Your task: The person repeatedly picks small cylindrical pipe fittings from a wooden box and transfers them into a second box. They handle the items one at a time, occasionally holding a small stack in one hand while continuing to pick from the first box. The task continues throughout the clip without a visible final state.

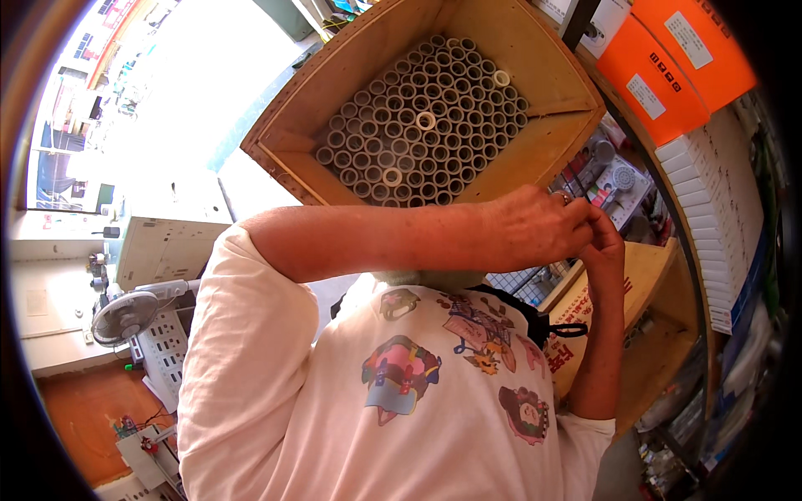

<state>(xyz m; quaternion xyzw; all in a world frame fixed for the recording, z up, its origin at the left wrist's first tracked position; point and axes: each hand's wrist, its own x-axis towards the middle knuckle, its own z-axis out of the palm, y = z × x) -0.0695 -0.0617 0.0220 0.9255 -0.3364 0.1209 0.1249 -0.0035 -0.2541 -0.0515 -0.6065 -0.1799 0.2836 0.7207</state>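
My left forearm reaches across my body to the right, just in front of a wooden box. My left hand (535, 224) meets my right hand (606, 244) at the box's near right corner. The fingers of both are bent and pressed together, their tips touching. A small shiny ring-like bit shows at the left fingers; whether it is worn or held I cannot tell. Anything else between the fingertips is hidden. Behind my left arm, the open wooden box (535, 52) holds many grey tubes (409, 92) packed on end, with a few paler ones (426, 121) among them.
Orange cartons (668, 71) and a stack of white boxes (697, 225) stand on a rack at the right. Below them are a shower head (623, 178) and a wooden crate (664, 334) with red print. A fan (125, 317) is at the left.
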